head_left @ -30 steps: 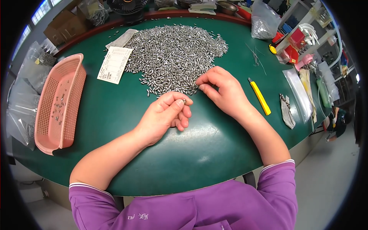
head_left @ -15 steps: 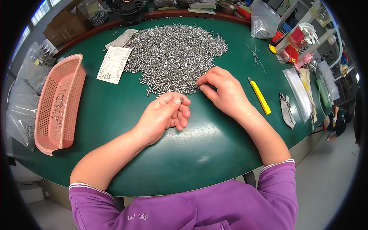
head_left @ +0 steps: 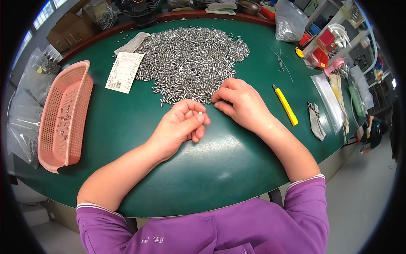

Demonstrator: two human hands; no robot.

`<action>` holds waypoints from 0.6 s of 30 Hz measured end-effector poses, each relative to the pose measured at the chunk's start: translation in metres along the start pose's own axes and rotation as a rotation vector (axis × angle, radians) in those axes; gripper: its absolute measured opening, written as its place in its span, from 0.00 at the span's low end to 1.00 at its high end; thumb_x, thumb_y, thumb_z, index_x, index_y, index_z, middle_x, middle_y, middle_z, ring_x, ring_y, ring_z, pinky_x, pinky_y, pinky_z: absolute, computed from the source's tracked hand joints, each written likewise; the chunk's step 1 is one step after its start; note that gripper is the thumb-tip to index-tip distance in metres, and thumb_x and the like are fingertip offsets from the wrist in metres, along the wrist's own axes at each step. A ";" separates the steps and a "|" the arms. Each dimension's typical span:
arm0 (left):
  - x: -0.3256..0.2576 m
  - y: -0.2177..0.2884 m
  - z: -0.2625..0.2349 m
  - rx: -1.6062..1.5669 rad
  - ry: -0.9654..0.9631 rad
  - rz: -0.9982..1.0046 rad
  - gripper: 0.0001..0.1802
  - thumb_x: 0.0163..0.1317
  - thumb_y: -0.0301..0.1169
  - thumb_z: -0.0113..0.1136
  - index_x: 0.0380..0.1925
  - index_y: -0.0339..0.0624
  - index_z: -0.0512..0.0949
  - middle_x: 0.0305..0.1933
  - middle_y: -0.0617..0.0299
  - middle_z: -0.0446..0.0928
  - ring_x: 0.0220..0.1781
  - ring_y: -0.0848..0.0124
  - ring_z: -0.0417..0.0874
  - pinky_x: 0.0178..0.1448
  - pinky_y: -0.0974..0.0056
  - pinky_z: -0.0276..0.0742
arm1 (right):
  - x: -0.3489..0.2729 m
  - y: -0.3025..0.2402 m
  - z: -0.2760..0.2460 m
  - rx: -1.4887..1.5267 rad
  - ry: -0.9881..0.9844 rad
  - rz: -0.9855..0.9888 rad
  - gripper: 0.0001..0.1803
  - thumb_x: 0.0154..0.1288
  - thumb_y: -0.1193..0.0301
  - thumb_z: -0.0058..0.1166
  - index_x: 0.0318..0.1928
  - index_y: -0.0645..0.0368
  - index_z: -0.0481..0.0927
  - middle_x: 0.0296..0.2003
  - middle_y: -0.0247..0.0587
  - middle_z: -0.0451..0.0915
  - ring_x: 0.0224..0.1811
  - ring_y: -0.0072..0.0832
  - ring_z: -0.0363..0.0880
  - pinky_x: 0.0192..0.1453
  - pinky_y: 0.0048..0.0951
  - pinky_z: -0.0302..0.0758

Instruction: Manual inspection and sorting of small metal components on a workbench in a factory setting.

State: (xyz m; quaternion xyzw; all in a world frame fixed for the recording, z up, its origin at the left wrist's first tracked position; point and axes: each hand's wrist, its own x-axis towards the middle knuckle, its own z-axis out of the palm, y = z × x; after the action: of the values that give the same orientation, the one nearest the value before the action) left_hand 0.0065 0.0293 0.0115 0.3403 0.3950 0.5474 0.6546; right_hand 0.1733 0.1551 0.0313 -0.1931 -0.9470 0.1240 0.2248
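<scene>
A broad heap of small shiny metal pins (head_left: 190, 59) with rounded ends covers the far middle of the green table. Just in front of it, my left hand (head_left: 182, 123) pinches one small metal pin (head_left: 200, 113) between thumb and forefinger, its other fingers curled. My right hand (head_left: 239, 101) reaches the heap's near right edge, thumb and fingertips drawn together there. Whatever sits between those fingertips is too small and covered to make out. Both forearms rest over the near part of the table.
On the left stands a pink perforated basket (head_left: 63, 114) with several metal pieces inside. A printed paper card (head_left: 124, 72) lies beside the heap. To the right lie a yellow utility knife (head_left: 286, 106), thin needles (head_left: 281, 61) and clear plastic strips (head_left: 327, 101). A fan (head_left: 137, 7) stands behind.
My right hand has shifted slightly left and nearer me along the heap's edge. The left thumb and forefinger have turned the pin a little, so it catches the light.
</scene>
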 end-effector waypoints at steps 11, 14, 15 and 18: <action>0.002 -0.001 -0.002 0.091 -0.076 -0.011 0.09 0.66 0.31 0.48 0.41 0.37 0.68 0.34 0.62 0.73 0.26 0.81 0.69 0.29 0.76 0.66 | 0.002 -0.024 -0.003 0.348 0.038 -0.115 0.06 0.52 0.76 0.60 0.32 0.58 0.79 0.31 0.35 0.75 0.37 0.30 0.74 0.41 0.30 0.72; 0.001 0.000 -0.003 0.111 -0.059 -0.013 0.10 0.67 0.32 0.46 0.42 0.37 0.69 0.32 0.63 0.73 0.25 0.81 0.69 0.28 0.76 0.66 | 0.002 -0.023 -0.003 0.364 0.056 -0.108 0.06 0.52 0.77 0.59 0.33 0.58 0.80 0.31 0.35 0.75 0.37 0.29 0.74 0.40 0.28 0.72; 0.002 0.000 -0.003 0.111 -0.040 -0.018 0.10 0.68 0.33 0.45 0.42 0.37 0.69 0.31 0.63 0.73 0.25 0.81 0.69 0.28 0.76 0.66 | 0.004 -0.020 -0.002 0.370 0.082 -0.112 0.06 0.52 0.77 0.59 0.33 0.58 0.80 0.31 0.35 0.75 0.36 0.28 0.75 0.39 0.28 0.73; 0.002 0.001 -0.003 0.047 -0.032 -0.040 0.12 0.69 0.34 0.43 0.46 0.38 0.68 0.30 0.63 0.73 0.25 0.81 0.69 0.28 0.76 0.66 | 0.004 -0.014 0.000 0.338 0.152 -0.055 0.06 0.52 0.77 0.58 0.33 0.57 0.80 0.31 0.36 0.76 0.35 0.30 0.75 0.38 0.29 0.73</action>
State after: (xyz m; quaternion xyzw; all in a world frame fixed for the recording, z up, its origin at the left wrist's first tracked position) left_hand 0.0039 0.0311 0.0112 0.3560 0.4041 0.5193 0.6636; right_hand 0.1652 0.1440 0.0371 -0.1355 -0.8978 0.2601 0.3285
